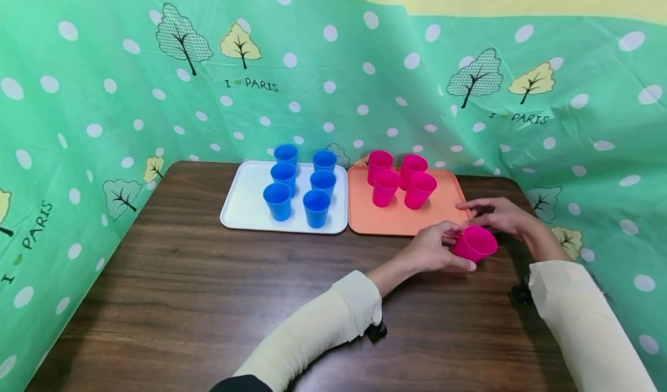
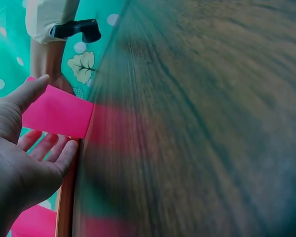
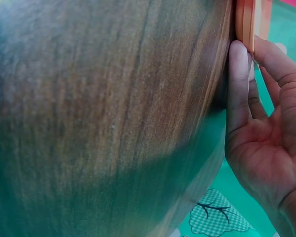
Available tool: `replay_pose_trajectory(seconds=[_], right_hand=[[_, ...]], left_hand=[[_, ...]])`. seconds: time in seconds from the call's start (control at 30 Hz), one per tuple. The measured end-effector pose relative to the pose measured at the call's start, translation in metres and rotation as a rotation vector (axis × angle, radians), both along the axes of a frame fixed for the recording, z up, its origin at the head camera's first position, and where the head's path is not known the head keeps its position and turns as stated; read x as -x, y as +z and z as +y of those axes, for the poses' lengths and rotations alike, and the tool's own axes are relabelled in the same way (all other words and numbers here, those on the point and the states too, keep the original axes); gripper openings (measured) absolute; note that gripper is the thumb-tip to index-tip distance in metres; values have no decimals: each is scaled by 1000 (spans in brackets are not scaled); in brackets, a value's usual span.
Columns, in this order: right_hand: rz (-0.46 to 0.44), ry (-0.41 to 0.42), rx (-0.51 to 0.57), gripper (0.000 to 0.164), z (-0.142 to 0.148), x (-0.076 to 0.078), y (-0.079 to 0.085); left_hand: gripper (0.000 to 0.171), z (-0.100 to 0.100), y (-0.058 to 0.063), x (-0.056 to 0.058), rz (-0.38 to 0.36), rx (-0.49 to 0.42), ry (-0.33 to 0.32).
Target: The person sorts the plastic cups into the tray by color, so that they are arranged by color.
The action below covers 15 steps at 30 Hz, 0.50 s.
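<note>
At the table's right side, my left hand (image 1: pixel 435 247) holds a pink cup (image 1: pixel 478 241), thumb on the near side and fingers on the far side. The left wrist view shows that cup (image 2: pixel 59 108) with its base at the tabletop. My right hand (image 1: pixel 500 213) is at the right edge of the orange tray (image 1: pixel 448 207). In the right wrist view its thumb and index finger pinch the tray's rim (image 3: pixel 245 24). Several upright pink cups (image 1: pixel 385 188) stand on this tray.
A white tray (image 1: pixel 242 207) adjoins the orange one on the left and bears several upright blue cups (image 1: pixel 316 208) in two columns. Both lie toward the back of the dark wooden table (image 1: pixel 219 282). Behind hangs a green dotted curtain (image 1: pixel 339 62).
</note>
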State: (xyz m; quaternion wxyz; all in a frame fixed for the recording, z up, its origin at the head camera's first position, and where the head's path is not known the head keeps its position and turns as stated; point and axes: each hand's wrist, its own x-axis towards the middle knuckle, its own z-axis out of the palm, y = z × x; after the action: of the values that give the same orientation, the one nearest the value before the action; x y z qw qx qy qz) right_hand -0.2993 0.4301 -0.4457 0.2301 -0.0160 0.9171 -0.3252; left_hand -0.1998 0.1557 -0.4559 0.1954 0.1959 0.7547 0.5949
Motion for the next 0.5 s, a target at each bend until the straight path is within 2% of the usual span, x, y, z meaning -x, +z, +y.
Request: replay_pose_trajectory(seconds=[0.5], right_hand=[[-5,-4,8,71,1,-1,0]], left_hand=[[59,4,-3,2,30,16,18]])
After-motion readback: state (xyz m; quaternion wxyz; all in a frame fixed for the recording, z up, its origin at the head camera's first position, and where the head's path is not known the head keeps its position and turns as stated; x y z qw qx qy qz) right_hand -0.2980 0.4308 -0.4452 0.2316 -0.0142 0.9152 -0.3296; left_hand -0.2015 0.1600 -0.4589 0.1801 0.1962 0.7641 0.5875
